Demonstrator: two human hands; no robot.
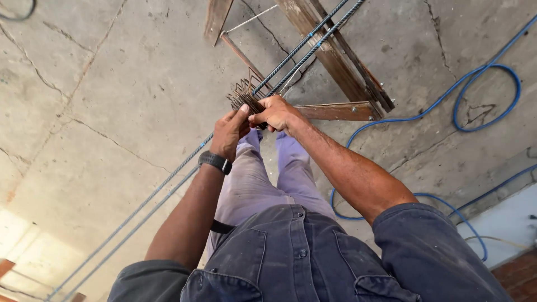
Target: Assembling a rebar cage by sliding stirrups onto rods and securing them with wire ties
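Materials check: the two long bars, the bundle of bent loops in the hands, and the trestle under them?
Long bars: ribbed steel rebar by the look, grey with a bluish cast. Bundle of bent loops: thin steel stirrups, brown, probably surface rust; both the left hand and the right hand grip it. Trestle: rough sawn wood, unpainted, weathered brown. Floor: bare cracked concrete.

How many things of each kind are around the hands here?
Long ribbed steel bars: 2
Bundle of rusty wire stirrups: 1
Rough wooden trestle: 1
Blue hose on the concrete floor: 1
Black wristwatch: 1
Total: 6
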